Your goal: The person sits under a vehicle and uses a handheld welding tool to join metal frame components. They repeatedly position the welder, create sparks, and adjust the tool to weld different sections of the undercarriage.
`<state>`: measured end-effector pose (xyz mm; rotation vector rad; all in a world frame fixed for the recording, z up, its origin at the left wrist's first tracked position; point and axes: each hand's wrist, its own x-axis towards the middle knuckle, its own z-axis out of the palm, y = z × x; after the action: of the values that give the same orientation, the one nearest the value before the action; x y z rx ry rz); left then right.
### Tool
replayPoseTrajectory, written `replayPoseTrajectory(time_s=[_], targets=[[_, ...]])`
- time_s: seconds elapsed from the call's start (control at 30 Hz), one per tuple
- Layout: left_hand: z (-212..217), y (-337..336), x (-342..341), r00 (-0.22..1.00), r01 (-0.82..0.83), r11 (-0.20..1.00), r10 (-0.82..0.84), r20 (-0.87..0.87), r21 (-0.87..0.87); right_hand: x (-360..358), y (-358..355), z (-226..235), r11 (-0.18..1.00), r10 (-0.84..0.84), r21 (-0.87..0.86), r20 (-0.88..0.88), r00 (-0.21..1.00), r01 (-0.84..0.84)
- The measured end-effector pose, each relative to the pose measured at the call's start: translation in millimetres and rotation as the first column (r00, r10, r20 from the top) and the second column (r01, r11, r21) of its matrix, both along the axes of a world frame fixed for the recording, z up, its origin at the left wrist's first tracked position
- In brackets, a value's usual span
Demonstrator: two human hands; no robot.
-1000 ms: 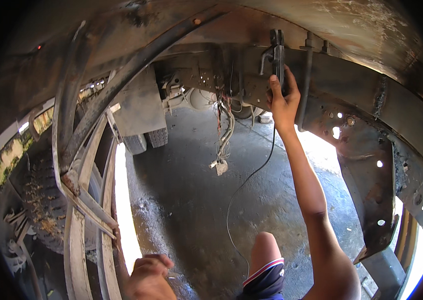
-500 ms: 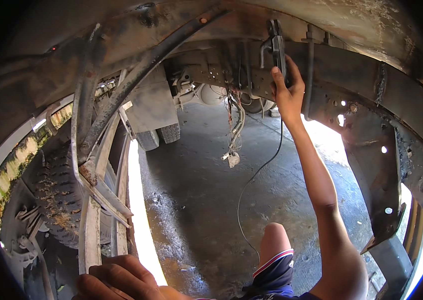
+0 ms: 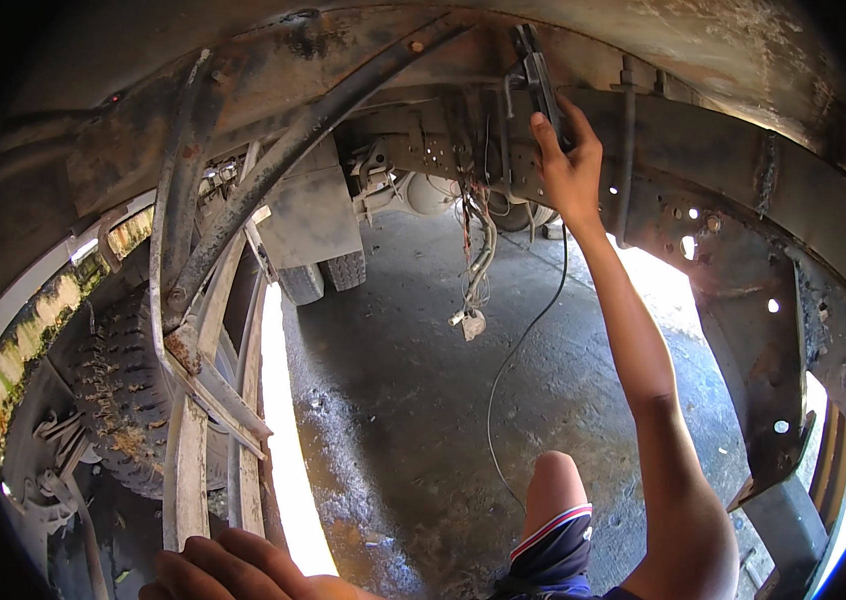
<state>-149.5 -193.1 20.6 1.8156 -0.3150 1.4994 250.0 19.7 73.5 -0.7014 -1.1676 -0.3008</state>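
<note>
My right hand (image 3: 571,165) is raised toward the upper middle and closed round a black welding electrode holder (image 3: 541,85). The holder's jaws point up, close to the rusty underside of the vehicle frame (image 3: 483,55). From its lower end a thin dark cable (image 3: 526,340) hangs and curves down to the floor beside my knee. Low at the left my left hand (image 3: 238,572) shows only in part, fingers together and bent, by the lower end of a pale worn rail (image 3: 186,470). What lies under those fingers is hidden.
A slanting metal brace (image 3: 263,190) crosses the upper left, above a large tyre (image 3: 128,390). Loose wiring (image 3: 478,260) dangles in the middle over the concrete floor (image 3: 423,400). To the right runs a frame plate with holes (image 3: 743,310). Tyres (image 3: 346,270) stand farther back.
My right hand has shifted slightly left with the electrode holder, whose top now leans more to the left. The left hand has moved slightly lower.
</note>
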Motion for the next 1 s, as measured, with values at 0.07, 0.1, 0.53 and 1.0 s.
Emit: replayPoseTrajectory(time_s=[0.07, 0.1, 0.53, 1.0], targets=[[2.5, -3.8, -0.3, 0.996, 0.082, 0.994, -0.080, 0.036, -0.067, 1.5, 5.6, 5.5, 1.000, -0.007, 0.006, 0.006, 1.000, 0.007], [4.0, -5.2, 0.3, 0.994, 0.100, 0.994, -0.099, 0.036, -0.034, 2.8, 7.1, 7.9, 1.000, -0.017, -0.026, -0.001, 1.000, 0.017], [-133.5, 36.7, -26.7, 0.912, -0.227, 0.892, 0.335, 0.235, -0.391, 8.4, -2.2, 17.7, 0.922, -0.386, 0.128, 0.204, 0.900, 0.366], [-321.2, 99.0, -65.7, 0.319, -0.613, 0.036, 0.925, -0.206, -0.789, 40.4, -15.3, 27.8, 0.954, -0.240, -0.144, 0.157, 0.958, 0.262]])
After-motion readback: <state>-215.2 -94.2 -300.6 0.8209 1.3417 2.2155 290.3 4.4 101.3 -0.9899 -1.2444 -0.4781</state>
